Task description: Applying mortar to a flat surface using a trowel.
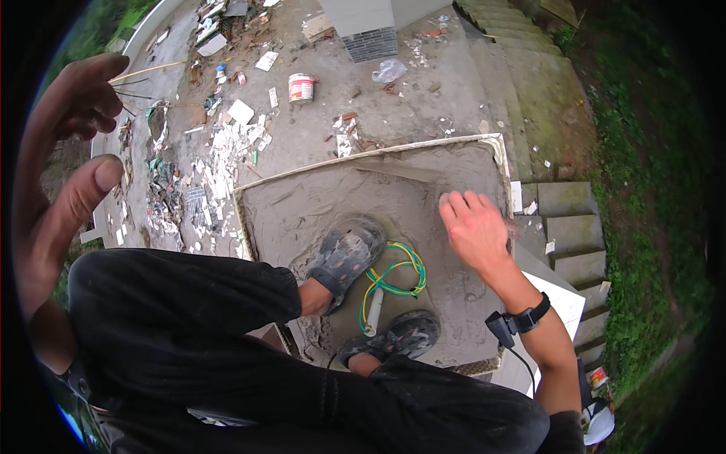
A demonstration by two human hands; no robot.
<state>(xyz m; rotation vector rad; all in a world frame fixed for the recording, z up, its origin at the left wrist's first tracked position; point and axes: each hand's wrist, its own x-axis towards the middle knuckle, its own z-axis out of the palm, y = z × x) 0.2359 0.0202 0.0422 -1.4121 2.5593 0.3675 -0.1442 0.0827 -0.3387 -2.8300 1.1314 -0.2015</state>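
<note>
My right hand is over the right part of a bed of wet grey mortar, its fingers curled down and close together. What they hold, if anything, is hidden beneath the hand. A black strap with a small device and cable is round that wrist. A straight, mortar-coloured ridge or edge lies to the left of this hand; I cannot tell which. Raised at the far left, close to the camera, my left hand has its thumb and bent fingers apart, with nothing between them.
My mortar-stained clogs stand inside the pale rim, beside a coiled green-yellow cable and white pipe. Beyond the rim, the ground lies far lower, with a bucket and scattered debris. Concrete steps descend at right.
</note>
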